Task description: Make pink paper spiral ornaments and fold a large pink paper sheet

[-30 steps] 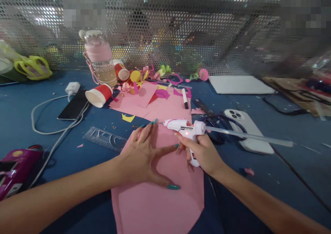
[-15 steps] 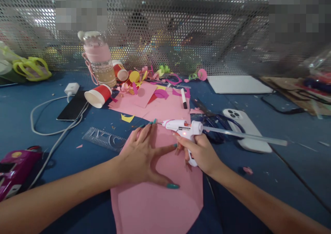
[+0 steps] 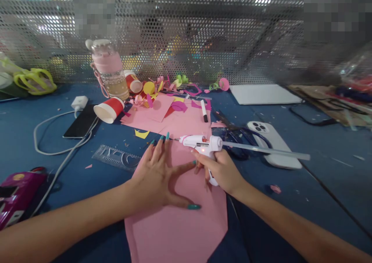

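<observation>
Fingers (image 3: 159, 150) of the left hand (image 3: 158, 177) are spread wide and lie flat on the pink sheet (image 3: 180, 224), it seems to keep the sheet from sliding; they hold nothing. Around the handle of the white glue gun (image 3: 202, 143) the right hand (image 3: 222, 172) is closed, with one finger at the trigger, and the nozzle points left, just beside the left fingertips at the far edge of the sheet. A clear glue stick (image 3: 264, 151) comes out of the back of the gun to the right. The sheet lies near the person, in the middle of the blue table (image 3: 319, 185). Left of it is a clear ruler (image 3: 116, 157); further left a black phone (image 3: 80, 121) with a white cable (image 3: 49, 150). Farther away lie a red paper cup (image 3: 109, 109), a pink bottle (image 3: 109, 69), a marker (image 3: 204, 116) and coloured paper scraps (image 3: 168, 90). On the right are scissors (image 3: 241, 137) and a white phone (image 3: 271, 143). A metal screen with holes (image 3: 186, 34) closes the far side.
</observation>
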A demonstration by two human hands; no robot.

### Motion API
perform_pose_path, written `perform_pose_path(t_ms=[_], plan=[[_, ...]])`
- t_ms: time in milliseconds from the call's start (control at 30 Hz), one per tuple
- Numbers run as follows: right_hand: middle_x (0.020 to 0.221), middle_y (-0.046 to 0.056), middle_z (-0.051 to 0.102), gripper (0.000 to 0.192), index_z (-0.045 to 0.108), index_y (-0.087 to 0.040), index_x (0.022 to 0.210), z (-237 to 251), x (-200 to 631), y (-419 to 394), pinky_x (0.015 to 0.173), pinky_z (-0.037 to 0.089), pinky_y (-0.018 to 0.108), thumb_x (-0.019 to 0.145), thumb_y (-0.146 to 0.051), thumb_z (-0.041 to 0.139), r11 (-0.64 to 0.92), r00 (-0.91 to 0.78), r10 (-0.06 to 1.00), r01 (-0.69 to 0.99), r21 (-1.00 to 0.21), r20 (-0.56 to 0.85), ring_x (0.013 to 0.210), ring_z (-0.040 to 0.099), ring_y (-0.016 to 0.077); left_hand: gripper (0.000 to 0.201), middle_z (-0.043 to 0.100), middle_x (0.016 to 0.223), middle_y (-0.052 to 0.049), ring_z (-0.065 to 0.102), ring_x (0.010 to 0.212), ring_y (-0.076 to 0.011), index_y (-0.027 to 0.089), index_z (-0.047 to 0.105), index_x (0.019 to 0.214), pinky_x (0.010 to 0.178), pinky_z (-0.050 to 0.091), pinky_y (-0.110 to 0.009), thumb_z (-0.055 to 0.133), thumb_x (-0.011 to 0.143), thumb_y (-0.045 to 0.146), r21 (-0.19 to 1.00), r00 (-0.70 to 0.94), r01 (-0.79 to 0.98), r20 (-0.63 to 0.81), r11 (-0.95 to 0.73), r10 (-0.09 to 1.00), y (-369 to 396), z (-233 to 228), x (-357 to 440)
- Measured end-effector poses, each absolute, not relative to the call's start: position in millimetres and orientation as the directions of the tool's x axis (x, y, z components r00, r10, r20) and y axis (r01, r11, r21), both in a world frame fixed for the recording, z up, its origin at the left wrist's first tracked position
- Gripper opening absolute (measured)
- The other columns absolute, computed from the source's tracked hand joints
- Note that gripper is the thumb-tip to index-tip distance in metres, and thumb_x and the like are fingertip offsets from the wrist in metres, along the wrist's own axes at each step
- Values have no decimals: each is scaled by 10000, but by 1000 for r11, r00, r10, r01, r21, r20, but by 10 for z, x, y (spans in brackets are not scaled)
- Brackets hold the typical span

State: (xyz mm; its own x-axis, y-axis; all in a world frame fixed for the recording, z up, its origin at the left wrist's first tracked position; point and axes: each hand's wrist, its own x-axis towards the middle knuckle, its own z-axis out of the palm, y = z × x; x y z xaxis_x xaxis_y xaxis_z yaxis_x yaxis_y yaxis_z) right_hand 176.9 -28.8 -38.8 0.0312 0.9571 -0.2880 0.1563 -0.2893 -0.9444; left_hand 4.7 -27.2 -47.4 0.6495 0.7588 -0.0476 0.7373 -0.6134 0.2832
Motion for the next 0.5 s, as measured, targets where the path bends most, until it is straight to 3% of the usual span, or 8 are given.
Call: perform_pose_path(t_ms=[500], plan=[[278,-85,425,281,509,-168,699,-376,1774,-307,223,364,219,584,-420,557,-347,71,938,145,-927,-340,209,429,129,884,41,1466,-61,17,1290,-436,389,342,1281,989,107,-591,329,522,842,264,653,738,-48,-621,756,-280,-453,41]])
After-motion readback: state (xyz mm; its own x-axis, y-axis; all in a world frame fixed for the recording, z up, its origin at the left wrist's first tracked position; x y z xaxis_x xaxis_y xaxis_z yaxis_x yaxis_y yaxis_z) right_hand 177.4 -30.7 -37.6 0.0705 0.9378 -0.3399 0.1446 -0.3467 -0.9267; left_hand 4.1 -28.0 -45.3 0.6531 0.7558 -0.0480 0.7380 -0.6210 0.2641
